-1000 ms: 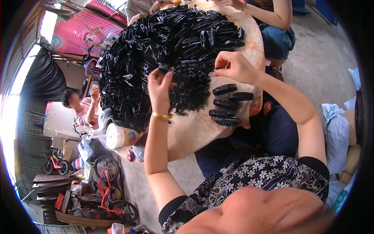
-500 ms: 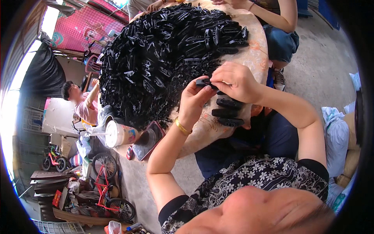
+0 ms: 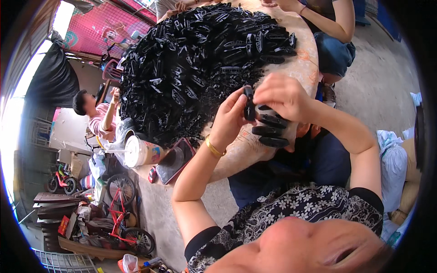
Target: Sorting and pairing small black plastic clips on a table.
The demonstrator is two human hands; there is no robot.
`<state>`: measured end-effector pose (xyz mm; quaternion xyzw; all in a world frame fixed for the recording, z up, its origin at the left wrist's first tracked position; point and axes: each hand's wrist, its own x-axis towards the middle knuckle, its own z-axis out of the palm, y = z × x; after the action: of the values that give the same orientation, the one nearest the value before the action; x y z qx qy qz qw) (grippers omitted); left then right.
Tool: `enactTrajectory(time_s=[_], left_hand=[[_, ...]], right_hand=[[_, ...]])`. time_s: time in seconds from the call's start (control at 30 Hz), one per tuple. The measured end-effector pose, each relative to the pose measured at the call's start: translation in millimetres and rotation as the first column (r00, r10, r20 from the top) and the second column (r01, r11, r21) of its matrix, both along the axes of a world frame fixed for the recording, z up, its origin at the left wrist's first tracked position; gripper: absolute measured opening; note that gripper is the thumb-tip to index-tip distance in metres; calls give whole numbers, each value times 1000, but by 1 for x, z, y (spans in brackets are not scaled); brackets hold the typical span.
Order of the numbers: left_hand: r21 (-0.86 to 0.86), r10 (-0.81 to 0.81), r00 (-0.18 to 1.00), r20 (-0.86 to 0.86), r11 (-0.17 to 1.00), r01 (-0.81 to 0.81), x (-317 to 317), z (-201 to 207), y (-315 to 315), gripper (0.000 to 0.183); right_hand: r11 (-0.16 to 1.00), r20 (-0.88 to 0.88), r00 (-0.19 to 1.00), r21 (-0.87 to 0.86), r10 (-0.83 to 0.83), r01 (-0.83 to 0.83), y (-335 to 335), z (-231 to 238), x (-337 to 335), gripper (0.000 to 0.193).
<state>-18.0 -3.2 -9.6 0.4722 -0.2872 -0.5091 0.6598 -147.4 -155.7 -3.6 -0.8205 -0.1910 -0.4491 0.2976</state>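
My left hand (image 3: 231,116) pinches a small, oblong black plastic part (image 3: 249,109) between thumb and fingers, the part standing nearly upright. Right beside it is my right hand (image 3: 284,98), its fingers bent together and slightly blurred. Whatever its fingertips hold is too small to make out. Below my right hand, several similar black parts (image 3: 268,131) lie in a row on the table. A large heap of black plastic parts (image 3: 182,68) covers most of the round table (image 3: 307,63), and smaller black bits lie at its near side.
A lidded cup with a straw (image 3: 140,152) and a dark phone or tablet (image 3: 178,163) rest at the table's left edge. Across the table is a person's arm (image 3: 314,20); another person in pink (image 3: 102,120) sits left. White sacks (image 3: 392,159) stand at right, a red bicycle (image 3: 119,214) lower left.
The black part in my left hand has turned from lying flat to nearly upright. My right fingers have shifted slightly right, off its top. The view has moved a little.
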Motion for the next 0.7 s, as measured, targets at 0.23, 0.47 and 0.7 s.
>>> enactTrajectory(time_s=[0.23, 0.47, 0.7], left_hand=[[177, -148, 985, 89, 975, 130, 9, 2, 8, 32], [147, -175, 955, 239, 979, 143, 5, 18, 14, 39], [115, -99, 756, 647, 993, 32, 4, 15, 16, 38]], right_hand=[[964, 19, 1000, -264, -22, 26, 5, -2, -3, 22], [931, 58, 993, -345, -103, 117, 5, -5, -5, 19], [990, -149, 980, -75, -132, 122, 10, -3, -7, 24]])
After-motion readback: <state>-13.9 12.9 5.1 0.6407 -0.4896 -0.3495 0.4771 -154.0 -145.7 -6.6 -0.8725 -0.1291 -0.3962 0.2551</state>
